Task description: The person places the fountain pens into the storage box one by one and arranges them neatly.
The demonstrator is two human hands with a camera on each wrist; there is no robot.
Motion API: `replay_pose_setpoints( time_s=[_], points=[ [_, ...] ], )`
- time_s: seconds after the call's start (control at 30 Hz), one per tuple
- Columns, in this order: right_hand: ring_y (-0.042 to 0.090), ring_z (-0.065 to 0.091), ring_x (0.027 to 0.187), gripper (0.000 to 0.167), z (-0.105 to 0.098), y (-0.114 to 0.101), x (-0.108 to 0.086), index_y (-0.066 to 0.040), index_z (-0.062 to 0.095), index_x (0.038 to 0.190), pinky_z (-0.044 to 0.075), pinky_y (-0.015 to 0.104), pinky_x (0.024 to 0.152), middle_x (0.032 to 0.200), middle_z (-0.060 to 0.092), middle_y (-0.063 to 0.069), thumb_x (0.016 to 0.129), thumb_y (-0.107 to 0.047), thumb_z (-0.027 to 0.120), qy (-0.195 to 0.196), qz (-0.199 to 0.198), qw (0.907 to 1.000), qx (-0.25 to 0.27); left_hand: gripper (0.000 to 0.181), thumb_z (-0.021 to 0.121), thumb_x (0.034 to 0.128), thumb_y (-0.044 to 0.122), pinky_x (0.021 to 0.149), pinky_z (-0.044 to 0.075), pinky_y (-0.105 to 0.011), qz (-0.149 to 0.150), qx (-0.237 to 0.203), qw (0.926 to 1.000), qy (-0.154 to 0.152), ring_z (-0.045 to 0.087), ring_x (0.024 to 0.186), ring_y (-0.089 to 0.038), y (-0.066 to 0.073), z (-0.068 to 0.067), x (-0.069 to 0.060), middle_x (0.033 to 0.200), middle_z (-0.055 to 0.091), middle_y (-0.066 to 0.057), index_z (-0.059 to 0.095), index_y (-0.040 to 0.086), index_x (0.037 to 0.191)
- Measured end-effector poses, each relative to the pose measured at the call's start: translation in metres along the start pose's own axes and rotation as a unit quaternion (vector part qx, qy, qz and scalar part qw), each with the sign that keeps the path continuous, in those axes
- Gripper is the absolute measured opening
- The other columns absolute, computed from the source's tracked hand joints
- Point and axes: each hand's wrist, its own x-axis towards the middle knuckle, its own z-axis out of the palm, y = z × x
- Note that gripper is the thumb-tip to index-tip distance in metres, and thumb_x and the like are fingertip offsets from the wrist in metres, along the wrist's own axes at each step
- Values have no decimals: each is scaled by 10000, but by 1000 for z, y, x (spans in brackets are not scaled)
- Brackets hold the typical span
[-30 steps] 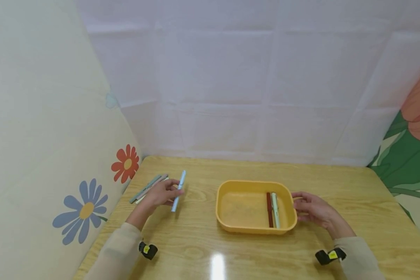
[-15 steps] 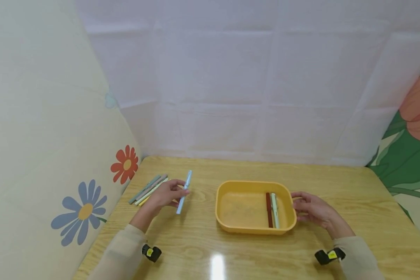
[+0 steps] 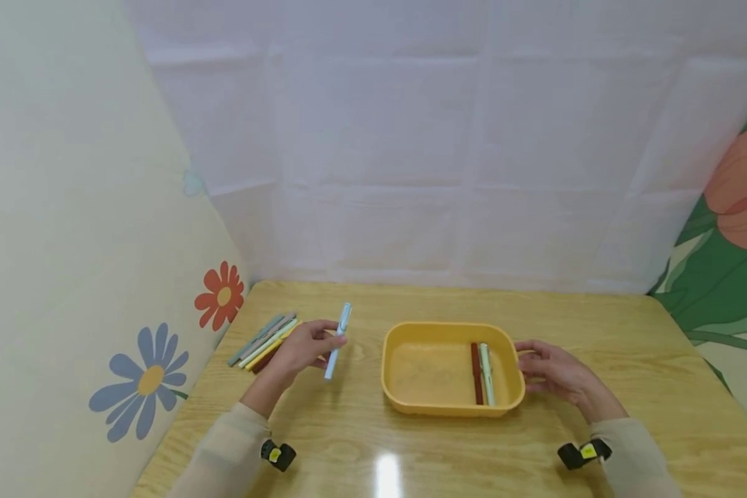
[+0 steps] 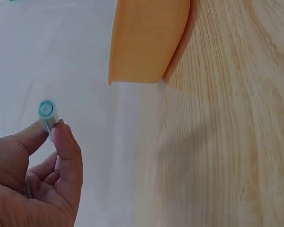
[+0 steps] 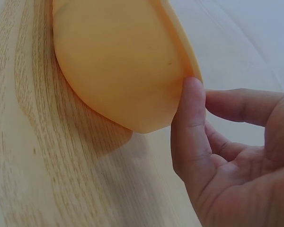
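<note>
Light-blue pen is in the L hand; yellow tray lies to the right of those fingers, a gap btw, not touching. Pen's long axis runs roughly fore-aft, far end leaning a bit right, approx same way as the brown pen & mint-green pen, which lie side by side in the tray's right part, closer to the R fingers. Pen bundle is just left of the L hand, nearest it. R hand is the nearer one to the tray.

L fingers: thumb & forefinger pinch the pen approx mid-length, others bent behind, pen up off the table. R fingers: thumb & forefinger close tog., appear to pinch the tray's right rim; can't tell how much rim is btw them.
</note>
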Motion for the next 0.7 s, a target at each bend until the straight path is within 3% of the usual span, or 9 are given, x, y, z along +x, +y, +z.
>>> replay_pose_setpoints(
  time_s=[0.2, 0.33, 0.7],
  points=[
    [168, 656, 923, 518, 0, 1, -1, 68, 384, 1437, 623, 315, 758, 1054, 650, 51, 1007, -113, 611, -65, -52, 10000, 7, 546, 687, 982, 309, 609, 606, -345, -20, -122, 9999, 57, 618, 754, -187, 3, 4, -3, 1071, 637, -192, 534, 34, 1429],
    [168, 654, 919, 531, 1, 0, -2, 78, 364, 1445, 622, 314, 758, 1046, 649, 52, 1010, -107, 606, -124, -56, 9999, 24, 513, 702, 974, 257, 607, 615, -360, -10, -287, 9996, -4, 630, 756, -212, 3, 7, -4, 1033, 627, -147, 541, 60, 1419],
    [171, 653, 915, 513, 0, -2, -3, 74, 383, 1432, 624, 317, 758, 1040, 654, 51, 1009, -110, 607, -175, -75, 9998, 42, 566, 688, 976, 160, 660, 633, -391, 246, -288, 9982, -471, 625, 811, -211, 11, 17, -7, 1076, 593, -145, 471, 40, 1485]
  ],
)
